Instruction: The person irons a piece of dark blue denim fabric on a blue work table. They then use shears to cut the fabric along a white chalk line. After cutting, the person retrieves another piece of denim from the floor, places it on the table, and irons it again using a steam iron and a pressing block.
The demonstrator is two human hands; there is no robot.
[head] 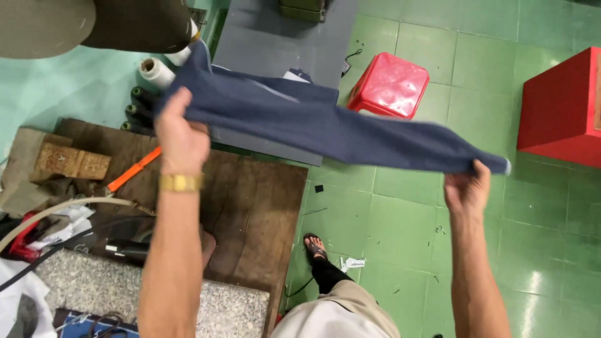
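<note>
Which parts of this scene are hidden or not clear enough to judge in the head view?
- Left hand: its fingertips go behind the blue cloth, so the grip is unseen.
- Right hand: the fingers curl under the cloth end.
- Grey table: the cloth covers its near part; the top edge cuts it off.
- Red box: cut by the right edge.
- Thread spools: partly behind the cloth.

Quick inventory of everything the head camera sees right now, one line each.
cloth strip: 1, dark blue, stretched between both hands
plastic stool: 1, red, on green floor
red box: 1, red, right edge
thread cones: several, white and dark green, upper left
orange-handled tool: 1, on wooden board
wooden board: 1, brown, left centre
grey table: 1, top centre
left hand: gripping cloth, gold wristband
right hand: gripping cloth end
</note>
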